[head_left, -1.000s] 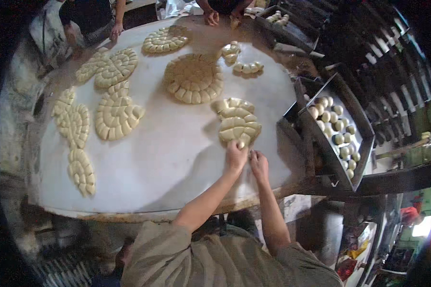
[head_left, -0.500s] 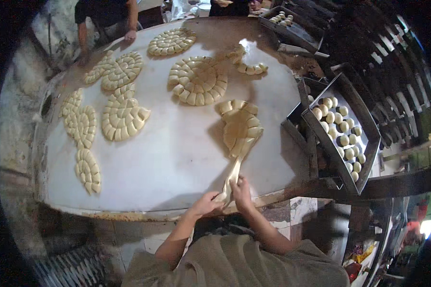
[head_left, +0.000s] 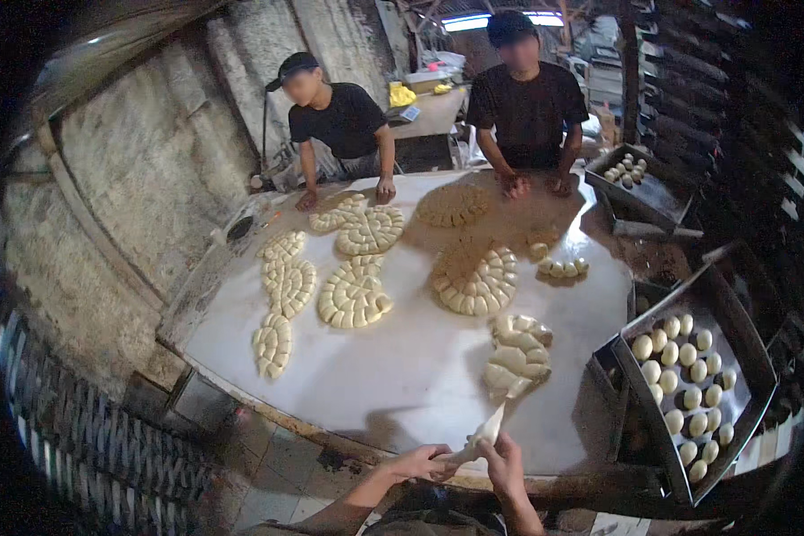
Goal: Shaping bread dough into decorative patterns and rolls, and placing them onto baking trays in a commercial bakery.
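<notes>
At the near table edge, my left hand (head_left: pixel 420 463) and my right hand (head_left: pixel 504 463) are closed on one pale strip of dough (head_left: pixel 484 432). The strip runs from my left palm past my right thumb. Its narrow tail rises toward a scored dough piece (head_left: pixel 516 359) lying just beyond my hands. Where exactly the tail meets that piece is hard to make out. Farther off is a round coil of cut dough (head_left: pixel 481 284). To the left lie more cut coils (head_left: pixel 353 293) and a long row of cut dough (head_left: pixel 286 279).
Metal trays stand at the table's right edge; the nearer tray (head_left: pixel 759 348) holds several round dough balls (head_left: pixel 688 355), the farther tray (head_left: pixel 657 198) a few more. Across the white table (head_left: pixel 393 375), two people in black shirts stand with their hands on the surface. A rough wall rises at left.
My view has tilted up, bringing both people across the table fully into sight. My hands have turned, with the strip now slanting across between them instead of running lengthwise toward me.
</notes>
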Tool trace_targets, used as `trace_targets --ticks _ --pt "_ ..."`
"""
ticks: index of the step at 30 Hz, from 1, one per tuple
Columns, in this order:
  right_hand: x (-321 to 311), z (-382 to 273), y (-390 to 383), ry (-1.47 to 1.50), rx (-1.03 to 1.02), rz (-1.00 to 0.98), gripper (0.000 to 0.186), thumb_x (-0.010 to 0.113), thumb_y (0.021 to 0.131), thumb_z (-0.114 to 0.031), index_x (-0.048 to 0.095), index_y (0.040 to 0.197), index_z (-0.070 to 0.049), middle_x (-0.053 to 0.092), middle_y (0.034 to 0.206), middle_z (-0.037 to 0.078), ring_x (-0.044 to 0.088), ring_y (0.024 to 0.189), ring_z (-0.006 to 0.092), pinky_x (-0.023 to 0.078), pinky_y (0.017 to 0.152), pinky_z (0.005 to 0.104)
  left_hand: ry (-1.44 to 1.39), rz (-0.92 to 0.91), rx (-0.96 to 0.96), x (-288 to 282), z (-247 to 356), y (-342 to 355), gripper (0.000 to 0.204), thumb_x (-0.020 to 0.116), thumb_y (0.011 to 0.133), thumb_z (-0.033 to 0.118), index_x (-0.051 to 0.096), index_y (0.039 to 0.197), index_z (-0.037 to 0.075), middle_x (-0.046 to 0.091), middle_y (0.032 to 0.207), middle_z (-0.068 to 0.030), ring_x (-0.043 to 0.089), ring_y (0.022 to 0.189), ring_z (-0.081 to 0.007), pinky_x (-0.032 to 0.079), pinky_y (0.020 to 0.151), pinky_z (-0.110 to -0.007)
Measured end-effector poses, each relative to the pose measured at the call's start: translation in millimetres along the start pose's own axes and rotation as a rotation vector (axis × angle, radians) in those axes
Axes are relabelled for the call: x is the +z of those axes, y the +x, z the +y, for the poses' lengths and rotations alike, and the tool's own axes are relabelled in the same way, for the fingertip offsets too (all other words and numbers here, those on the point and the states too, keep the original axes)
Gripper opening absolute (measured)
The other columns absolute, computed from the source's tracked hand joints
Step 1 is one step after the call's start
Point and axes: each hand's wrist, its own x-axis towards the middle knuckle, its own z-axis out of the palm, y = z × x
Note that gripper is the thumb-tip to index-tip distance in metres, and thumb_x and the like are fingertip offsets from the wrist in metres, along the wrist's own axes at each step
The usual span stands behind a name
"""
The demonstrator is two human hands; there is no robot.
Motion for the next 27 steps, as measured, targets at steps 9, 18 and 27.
trace_targets --ticks 9,18,27 --pt "-3.5 -63.0 -11.4 0.339 -0.178 0.41 0.028 0.051 0.087 -0.003 0.05 0.114 0.003 0.06 0.097 0.013 0.06 0.084 0.0221 0.05 0.076 0.0362 0.403 -0.38 0.128 -46.5 18.0 12.7 0.027 0.063 0.085 0.024 0.06 0.101 0.002 0.062 0.09 -0.0031 0.054 0.083 -0.0098 0.044 0.074 -0.028" --pt "-47.9 49.1 19.9 -0.363 -0.111 0.815 0.036 0.051 0.087 -0.021 0.049 0.117 -0.001 0.057 0.104 0.014 0.055 0.094 0.0286 0.045 0.081 0.0414 0.898 0.711 0.624 -192.5 -69.3 -15.7 0.041 0.068 0.076 0.041 0.059 0.088 0.003 0.053 0.074 -0.0066 0.053 0.068 -0.0175 0.042 0.061 -0.033" --pt "-104.6 92.9 111.7 -1.374 -0.137 1.111 0.023 0.055 0.08 -0.018 0.053 0.092 0.002 0.052 0.09 0.018 0.048 0.088 0.0358 0.038 0.082 0.0446 0.681 1.048 0.616 -181.6 -22.6 108.6 0.012 0.065 0.068 0.014 0.056 0.071 0.006 0.054 0.075 -0.0123 0.054 0.072 -0.0303 0.042 0.066 -0.041"
